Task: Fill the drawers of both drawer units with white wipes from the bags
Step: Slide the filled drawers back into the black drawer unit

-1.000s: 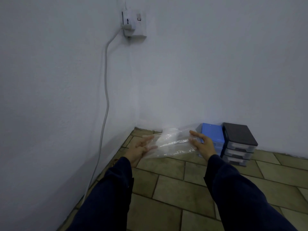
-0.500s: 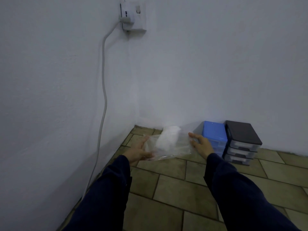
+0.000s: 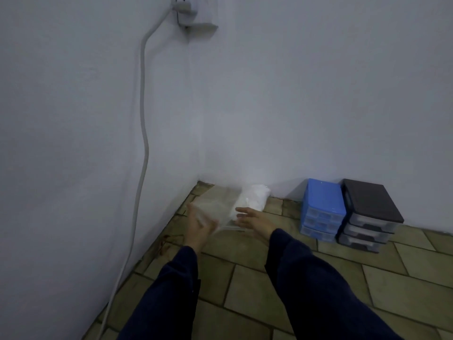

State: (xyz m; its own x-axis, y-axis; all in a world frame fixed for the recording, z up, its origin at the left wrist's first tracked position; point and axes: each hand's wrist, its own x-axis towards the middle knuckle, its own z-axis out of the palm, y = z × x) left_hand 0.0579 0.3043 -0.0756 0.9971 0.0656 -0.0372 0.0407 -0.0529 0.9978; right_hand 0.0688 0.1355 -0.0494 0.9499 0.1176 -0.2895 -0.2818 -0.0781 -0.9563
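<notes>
Loosely, a clear bag [image 3: 215, 207] is held by the left hand [image 3: 199, 225]; the right hand [image 3: 255, 220] is spread, fingers touching it.

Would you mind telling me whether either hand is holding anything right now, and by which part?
The left hand grips the clear plastic bag at its near left edge. The right hand lies open beside it, holding nothing.

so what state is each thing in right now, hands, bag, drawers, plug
left hand: fingers curled on the clear bag, image blurred
right hand: open, fingers relaxed, beside the bag
clear plastic bag: held up, looks empty
white wipes: bundled on the floor by the wall
blue drawer unit: three drawers, all shut
black drawer unit: three drawers, all shut
plug: in the wall socket
</notes>
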